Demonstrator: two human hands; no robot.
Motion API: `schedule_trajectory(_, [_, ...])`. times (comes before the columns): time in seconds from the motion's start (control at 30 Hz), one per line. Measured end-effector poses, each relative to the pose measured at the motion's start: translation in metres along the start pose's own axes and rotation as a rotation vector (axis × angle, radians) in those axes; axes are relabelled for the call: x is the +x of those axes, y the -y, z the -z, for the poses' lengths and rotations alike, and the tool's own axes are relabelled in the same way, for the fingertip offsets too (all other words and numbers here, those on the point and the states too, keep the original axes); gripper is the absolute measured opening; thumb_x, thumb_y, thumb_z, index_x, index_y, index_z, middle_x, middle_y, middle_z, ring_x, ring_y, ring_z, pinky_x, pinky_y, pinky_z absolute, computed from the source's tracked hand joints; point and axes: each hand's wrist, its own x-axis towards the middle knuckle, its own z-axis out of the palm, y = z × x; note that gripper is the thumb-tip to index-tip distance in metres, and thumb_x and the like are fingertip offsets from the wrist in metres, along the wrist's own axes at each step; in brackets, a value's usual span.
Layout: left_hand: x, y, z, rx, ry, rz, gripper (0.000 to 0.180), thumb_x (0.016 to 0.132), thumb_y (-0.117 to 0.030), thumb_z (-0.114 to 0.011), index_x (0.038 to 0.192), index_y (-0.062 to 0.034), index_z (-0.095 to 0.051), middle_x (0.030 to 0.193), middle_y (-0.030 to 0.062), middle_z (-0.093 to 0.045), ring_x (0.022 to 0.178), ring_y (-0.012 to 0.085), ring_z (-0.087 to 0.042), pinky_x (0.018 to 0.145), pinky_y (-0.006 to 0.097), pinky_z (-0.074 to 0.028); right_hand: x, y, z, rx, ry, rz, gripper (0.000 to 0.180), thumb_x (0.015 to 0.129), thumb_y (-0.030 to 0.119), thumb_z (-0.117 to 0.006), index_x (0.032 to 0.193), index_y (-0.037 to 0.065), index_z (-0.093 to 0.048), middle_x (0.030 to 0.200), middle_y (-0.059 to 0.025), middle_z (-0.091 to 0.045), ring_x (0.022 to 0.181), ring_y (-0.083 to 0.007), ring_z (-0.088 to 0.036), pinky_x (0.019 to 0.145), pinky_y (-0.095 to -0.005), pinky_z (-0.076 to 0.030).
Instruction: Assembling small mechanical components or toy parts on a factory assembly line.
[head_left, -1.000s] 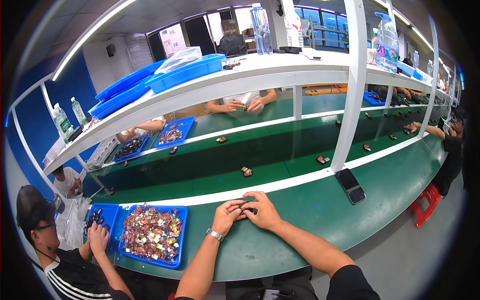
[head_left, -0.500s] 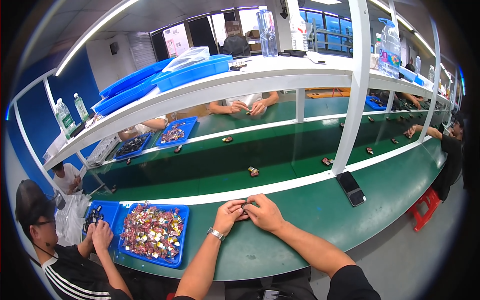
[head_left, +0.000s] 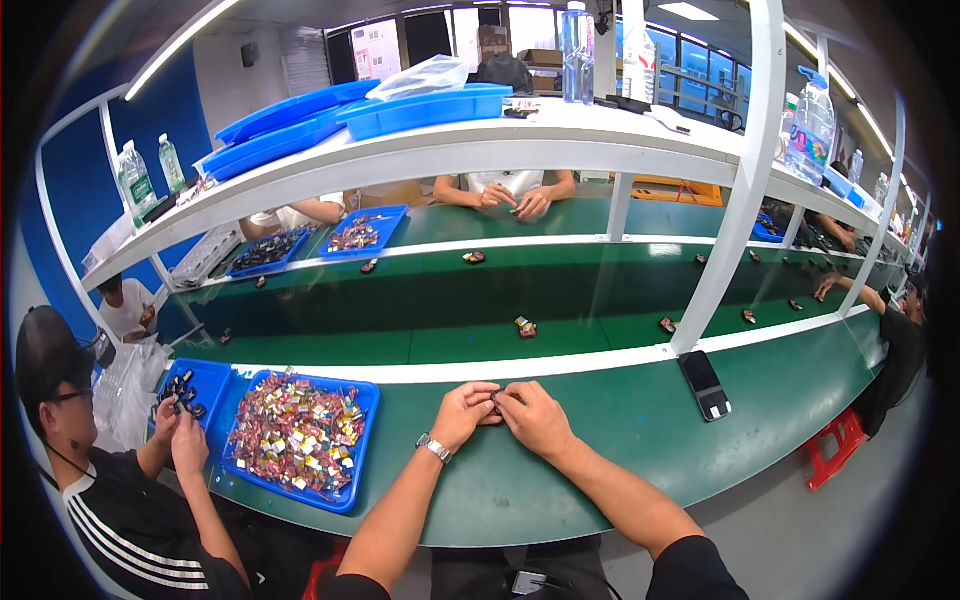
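Observation:
My left hand (head_left: 465,414), with a metal-banded watch (head_left: 434,447) on its wrist, is closed above the green bench. Beside it my right hand (head_left: 536,417) is closed too, the fingertips of both meeting. Pinched between them is a small dark part (head_left: 495,398), mostly covered by my fingers, so its exact kind does not show. To the left of my hands a blue tray (head_left: 371,425) holds a heap of small components (head_left: 297,430) with reddish wires and white and yellow faces.
A seated co-worker (head_left: 130,500) handles dark parts from a blue tray (head_left: 222,378) at the left. Ahead runs a green conveyor belt (head_left: 440,345) carrying scattered small assemblies (head_left: 526,327). A phone (head_left: 705,385) lies beside the white shelf post (head_left: 735,210).
The view has shifted a little, so the surroundings sit differently in it. My fingers have shifted slightly around the small part. The co-worker at left has raised both hands a bit.

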Motion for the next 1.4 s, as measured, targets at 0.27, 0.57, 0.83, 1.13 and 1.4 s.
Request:
schedule_trajectory(0.27, [0.002, 0.001, 0.002, 0.024, -0.007, 0.002, 0.027, 0.092, 0.005, -0.051, 0.119, 0.0045, -0.055, 0.108, 0.0124, -0.065, 0.090, 0.0160, -0.066, 0.079, 0.029, -0.059, 0.002, 0.000, -0.008, 0.001, -0.045, -0.010, 0.011, 0.076, 0.003, -0.070, 0.087, 0.005, -0.067, 0.091, -0.0045, -0.062, 0.082, -0.0214, -0.061, 0.066, -0.0329, -0.053])
schedule_trajectory(0.57, [0.002, 0.004, -0.002, 0.018, -0.027, -0.014, 0.025, 0.092, 0.005, -0.050, 0.117, 0.0043, -0.056, 0.110, 0.0129, -0.066, 0.090, 0.0155, -0.066, 0.078, 0.028, -0.059, 0.002, -0.001, -0.015, -0.033, -0.040, 0.018, 0.016, 0.070, 0.001, -0.066, 0.086, 0.003, -0.065, 0.092, -0.0055, -0.060, 0.086, -0.0233, -0.060, 0.070, -0.0349, -0.052])
schedule_trajectory(0.83, [0.005, 0.009, 0.001, 0.038, -0.083, -0.025, 0.027, 0.093, 0.005, -0.049, 0.119, 0.0048, -0.054, 0.111, 0.0136, -0.065, 0.092, 0.0159, -0.066, 0.076, 0.027, -0.059, -0.001, 0.000, -0.012, 0.148, 0.056, -0.180, 0.024, 0.075, 0.007, -0.073, 0.099, 0.005, -0.069, 0.118, -0.0113, -0.062, 0.104, -0.0299, -0.060, 0.087, -0.0370, -0.052])
schedule_trajectory(1.13, [0.002, 0.005, -0.002, -0.124, -0.183, -0.124, 0.036, 0.093, 0.003, -0.050, 0.128, 0.0038, -0.046, 0.128, 0.0168, -0.054, 0.098, 0.0195, -0.065, 0.077, 0.031, -0.059, 0.025, -0.027, -0.042, 0.184, -0.016, -0.193, 0.024, 0.073, 0.004, -0.069, 0.096, 0.003, -0.068, 0.115, -0.0160, -0.064, 0.104, -0.0325, -0.061, 0.089, -0.0389, -0.051])
schedule_trajectory(1.4, [0.006, 0.018, -0.007, 0.136, -0.299, -0.202, 0.017, 0.093, 0.000, -0.051, 0.106, 0.0052, -0.061, 0.098, 0.0138, -0.069, 0.079, 0.0152, -0.067, 0.065, 0.028, -0.058, 0.065, -0.096, -0.084, 0.143, -0.015, -0.457, 0.040, 0.072, 0.010, -0.074, 0.109, 0.001, -0.062, 0.113, -0.0156, -0.062, 0.106, -0.0354, -0.059, 0.092, -0.0420, -0.048])
